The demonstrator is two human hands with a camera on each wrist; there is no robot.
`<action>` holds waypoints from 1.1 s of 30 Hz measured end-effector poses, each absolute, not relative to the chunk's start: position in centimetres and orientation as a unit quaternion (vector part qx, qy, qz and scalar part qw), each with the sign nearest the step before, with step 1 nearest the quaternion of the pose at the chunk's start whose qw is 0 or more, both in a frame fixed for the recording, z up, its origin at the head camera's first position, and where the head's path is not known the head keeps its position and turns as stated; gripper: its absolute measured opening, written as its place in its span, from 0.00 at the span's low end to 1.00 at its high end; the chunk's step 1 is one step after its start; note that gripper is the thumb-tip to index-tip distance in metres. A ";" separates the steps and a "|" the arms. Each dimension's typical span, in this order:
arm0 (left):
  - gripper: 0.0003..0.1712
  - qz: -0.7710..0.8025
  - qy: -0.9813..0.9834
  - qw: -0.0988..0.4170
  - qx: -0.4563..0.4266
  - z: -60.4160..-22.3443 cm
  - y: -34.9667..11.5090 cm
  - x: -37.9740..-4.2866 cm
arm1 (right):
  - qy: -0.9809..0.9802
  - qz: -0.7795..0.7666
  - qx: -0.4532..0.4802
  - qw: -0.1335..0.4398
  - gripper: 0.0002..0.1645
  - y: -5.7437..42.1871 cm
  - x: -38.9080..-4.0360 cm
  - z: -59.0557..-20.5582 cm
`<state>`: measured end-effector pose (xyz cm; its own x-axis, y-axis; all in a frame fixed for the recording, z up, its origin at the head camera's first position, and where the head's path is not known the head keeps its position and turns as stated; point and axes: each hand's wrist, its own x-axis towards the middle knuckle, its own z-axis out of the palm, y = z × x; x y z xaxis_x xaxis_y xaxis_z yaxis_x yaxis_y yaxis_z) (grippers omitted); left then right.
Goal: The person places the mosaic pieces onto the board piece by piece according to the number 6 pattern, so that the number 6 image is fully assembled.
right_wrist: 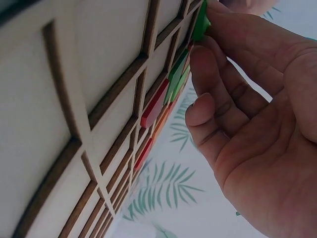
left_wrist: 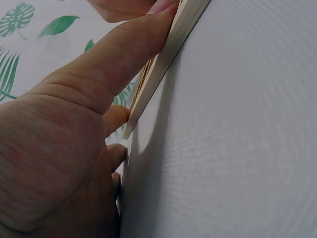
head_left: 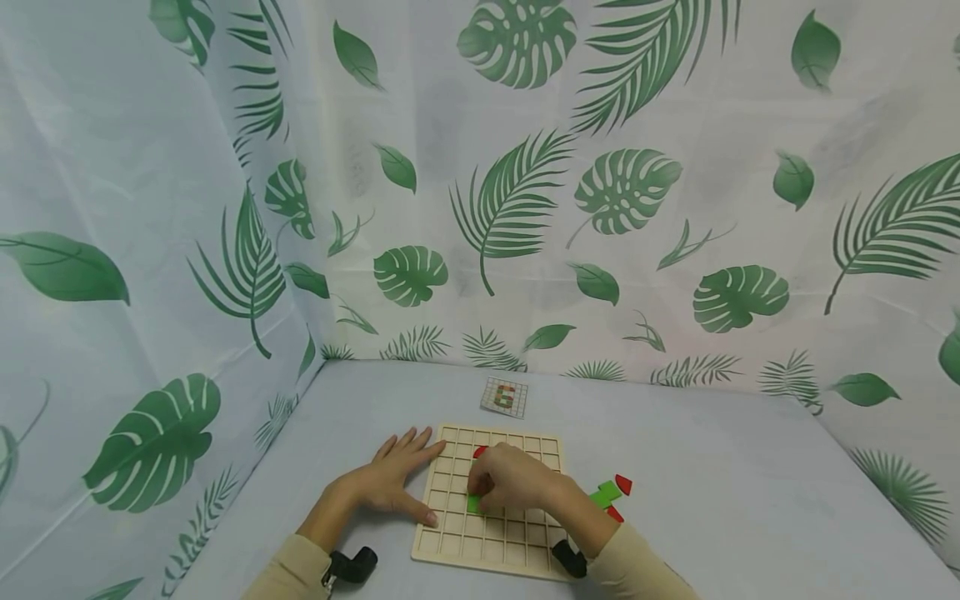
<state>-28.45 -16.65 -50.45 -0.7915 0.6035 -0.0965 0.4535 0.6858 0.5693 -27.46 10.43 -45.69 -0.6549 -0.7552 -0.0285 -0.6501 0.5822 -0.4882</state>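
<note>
A pale wooden grid board lies on the table. My left hand rests at its left side with fingers spread, the thumb over the edge. Over the middle of the board, my right hand pinches a green tile between thumb and fingertips, at the grid surface. Whether that tile is fully seated in a cell cannot be told. Beyond it, a red tile, other green tiles and an orange tile sit on the grid. The right hand hides most of these in the head view.
A small pattern card with a coloured figure lies behind the board. Right of the board, loose green tiles and red tiles lie near the right forearm. A leaf-printed curtain hangs behind and at both sides.
</note>
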 end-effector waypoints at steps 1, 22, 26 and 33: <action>0.69 0.268 0.907 0.139 0.292 -50.5 -16.6 -28.5 | 0.883 -0.221 -0.397 0.117 0.07 10.4 -27.4 -45.7; 0.69 0.258 0.911 0.142 0.290 -50.3 -16.5 -28.4 | 0.880 -0.251 -0.397 0.071 0.14 11.7 -27.0 -45.1; 0.69 0.250 0.914 0.141 0.288 -50.3 -16.5 -28.5 | 0.883 -0.264 -0.384 0.054 0.18 12.5 -26.9 -44.6; 0.69 0.249 0.915 0.139 0.287 -50.4 -16.5 -28.5 | 0.894 -0.287 -0.341 0.052 0.23 14.8 -27.0 -44.4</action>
